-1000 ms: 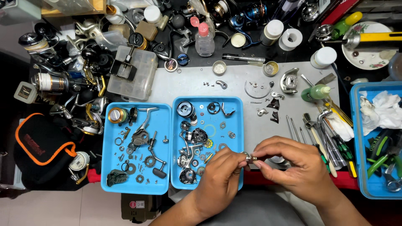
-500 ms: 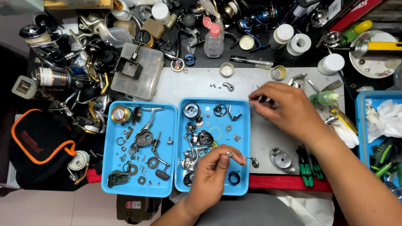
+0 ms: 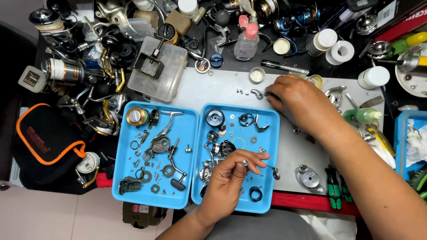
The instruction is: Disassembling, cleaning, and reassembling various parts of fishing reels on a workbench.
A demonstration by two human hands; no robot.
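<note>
A worker's left hand (image 3: pixel 229 178) pinches a small metal part (image 3: pixel 244 163) over the right-hand blue tray (image 3: pixel 267 116) of reel pieces, while the right hand (image 3: pixel 296 100) reaches fingers-down to tiny screws (image 3: pixel 241 92) on the grey counter (image 3: pixel 209 89) beyond, beside a curved metal piece (image 3: pixel 256 94)

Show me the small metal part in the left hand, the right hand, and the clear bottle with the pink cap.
small metal part (image 3: pixel 244 163), head view, on its round silver tip.
right hand (image 3: pixel 297 98), head view, on the back of the hand.
clear bottle (image 3: pixel 246 45), head view, on its body.
</note>
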